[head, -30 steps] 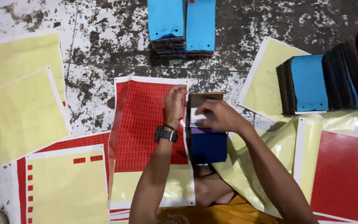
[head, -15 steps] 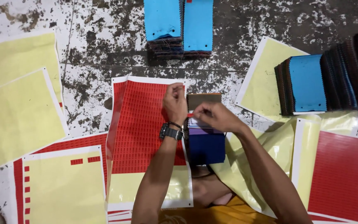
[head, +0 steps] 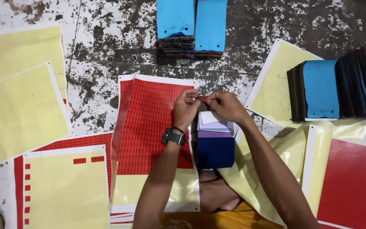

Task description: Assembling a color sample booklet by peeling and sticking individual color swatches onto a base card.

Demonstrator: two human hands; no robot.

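Note:
My left hand and my right hand meet above a stack of fabric swatches. Together their fingertips pinch a small red sticker. The stack shows white, lilac, purple and dark blue layers, fanned toward me. A black watch sits on my left wrist. Just left of the hands lies a sheet of red stickers on yellow backing, partly peeled at its lower end.
Blue-topped swatch stacks stand at the top centre and at the right. Peeled yellow backing sheets lie at the left. Another red sticker sheet lies at lower right. The floor is worn and speckled.
My left hand lifted off the red sticker sheet and came to my right hand; both now pinch a small red sticker above the swatch stack.

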